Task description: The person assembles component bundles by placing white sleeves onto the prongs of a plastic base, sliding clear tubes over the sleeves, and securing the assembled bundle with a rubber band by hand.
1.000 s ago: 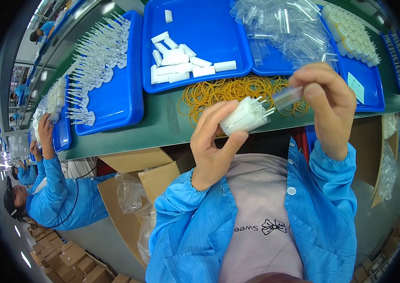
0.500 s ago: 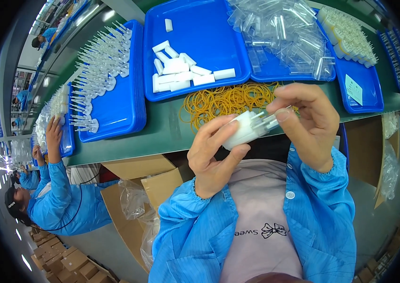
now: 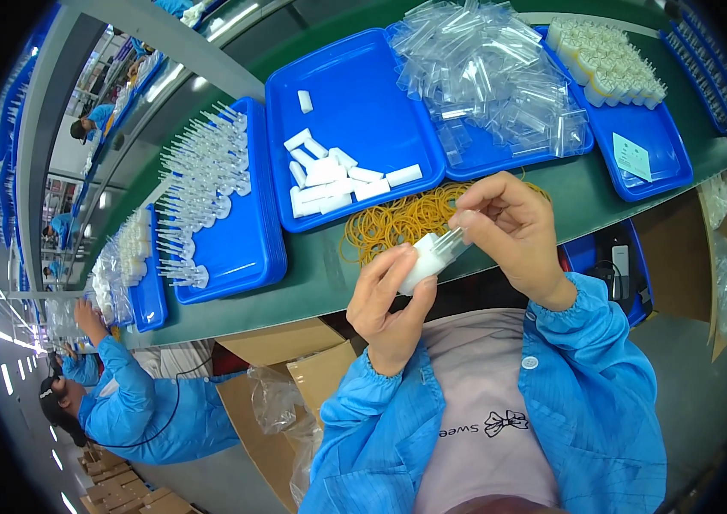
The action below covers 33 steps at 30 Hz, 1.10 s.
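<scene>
My left hand [image 3: 385, 308] is closed around a small bundle of white cylinders [image 3: 420, 267], held tilted above the table's near edge. Thin clear stems [image 3: 451, 242] stick out of the bundle toward the upper right. With thumb and fingertips my right hand [image 3: 513, 233] pinches at the free ends of these stems; whether anything else is between the fingertips is hidden. Just beyond the hands lies a heap of yellow-brown rubber bands [image 3: 385, 230]. Behind it, loose white cylinders [image 3: 322, 176] lie in a blue tray [image 3: 367, 98].
Left of that tray, stacked blue trays [image 3: 239, 253] carry rows of clear stemmed pieces [image 3: 200, 171]. Clear plastic sleeves [image 3: 492, 73] heap up in another tray. At right, a blue tray [image 3: 673, 163] bears white-and-yellow assemblies [image 3: 607, 64] and a paper slip. A co-worker [image 3: 162, 415] works at left; open cardboard boxes [image 3: 282, 347] stand below.
The whole view has shifted and turned a little. Both hands have come closer together, and the right fingertips have closed in on the stem ends. The left hand keeps its grip on the bundle.
</scene>
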Available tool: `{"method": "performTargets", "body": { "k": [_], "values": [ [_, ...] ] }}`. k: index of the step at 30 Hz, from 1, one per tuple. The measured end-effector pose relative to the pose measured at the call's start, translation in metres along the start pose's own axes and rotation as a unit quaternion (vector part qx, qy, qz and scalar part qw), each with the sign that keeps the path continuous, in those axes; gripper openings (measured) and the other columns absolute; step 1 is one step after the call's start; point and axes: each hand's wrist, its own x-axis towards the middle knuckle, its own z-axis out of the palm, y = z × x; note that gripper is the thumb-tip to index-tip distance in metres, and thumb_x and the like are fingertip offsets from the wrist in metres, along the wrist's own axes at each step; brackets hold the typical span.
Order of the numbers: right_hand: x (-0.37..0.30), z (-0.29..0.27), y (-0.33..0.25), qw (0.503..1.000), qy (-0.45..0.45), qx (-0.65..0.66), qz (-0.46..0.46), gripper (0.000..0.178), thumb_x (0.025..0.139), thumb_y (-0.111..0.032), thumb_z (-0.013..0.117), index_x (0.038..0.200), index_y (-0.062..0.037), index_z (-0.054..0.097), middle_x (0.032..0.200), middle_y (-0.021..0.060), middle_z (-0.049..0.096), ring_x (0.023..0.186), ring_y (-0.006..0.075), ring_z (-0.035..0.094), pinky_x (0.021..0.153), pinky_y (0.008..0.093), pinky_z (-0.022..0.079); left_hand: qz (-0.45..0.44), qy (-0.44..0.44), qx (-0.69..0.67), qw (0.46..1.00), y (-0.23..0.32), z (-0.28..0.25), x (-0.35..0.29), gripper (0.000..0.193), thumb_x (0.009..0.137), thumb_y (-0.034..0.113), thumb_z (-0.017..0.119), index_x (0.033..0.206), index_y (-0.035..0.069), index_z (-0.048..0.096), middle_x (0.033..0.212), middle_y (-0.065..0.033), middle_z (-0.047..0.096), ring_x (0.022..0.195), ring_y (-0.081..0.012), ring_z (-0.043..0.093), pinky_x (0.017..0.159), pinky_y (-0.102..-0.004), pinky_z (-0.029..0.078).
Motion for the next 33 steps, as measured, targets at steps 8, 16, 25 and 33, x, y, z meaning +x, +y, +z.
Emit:
{"method": "performTargets", "body": {
  "k": [8, 16, 25, 33],
  "values": [
    [-0.001, 0.003, 0.009, 0.99, -0.015, -0.114, -0.08, 0.012, 0.082, 0.0, 0.061, 0.094, 0.0005, 0.062, 0.086, 0.004, 0.062, 0.076, 0.0074, 0.057, 0.068, 0.0219, 0.047, 0.035, -0.008, 0.053, 0.998, 0.0, 0.001, 0.002, 0.037, 0.066, -0.004, 0.073, 0.102, 0.002, 0.068, 0.1, -0.0149, 0.064, 0.087, -0.0246, 0.064, 0.075, -0.0306, 0.052],
    [0.004, -0.005, -0.002, 0.982, -0.048, -0.165, -0.085, 0.015, 0.082, -0.009, 0.065, 0.093, -0.0001, 0.062, 0.083, 0.0049, 0.06, 0.078, 0.0121, 0.055, 0.07, 0.0273, 0.044, 0.012, 0.001, 0.045, 0.999, -0.008, -0.003, 0.004, 0.035, 0.068, -0.003, 0.073, 0.102, 0.002, 0.068, 0.1, -0.0139, 0.064, 0.089, -0.0243, 0.064, 0.077, -0.031, 0.051],
    [0.01, -0.022, 0.007, 0.975, -0.094, -0.192, -0.062, 0.014, 0.08, -0.012, 0.068, 0.086, -0.0012, 0.063, 0.084, 0.0054, 0.06, 0.083, 0.0153, 0.054, 0.078, 0.03, 0.04, 0.002, -0.027, 0.073, 0.997, -0.017, 0.003, 0.002, 0.047, 0.07, 0.004, 0.076, 0.114, -0.001, 0.059, 0.103, -0.0131, 0.064, 0.092, -0.0244, 0.062, 0.081, -0.0327, 0.05],
    [0.012, -0.037, -0.004, 0.994, -0.051, -0.094, -0.006, 0.014, 0.079, -0.011, 0.069, 0.087, -0.0015, 0.064, 0.091, 0.0078, 0.06, 0.098, 0.0171, 0.053, 0.089, 0.0302, 0.039, -0.292, -0.065, -0.294, 0.908, -0.009, 0.001, 0.0, 0.057, 0.086, 0.04, 0.064, 0.121, -0.002, 0.045, 0.107, -0.011, 0.058, 0.101, -0.0188, 0.057, 0.084, -0.0323, 0.048]
  ]
}}
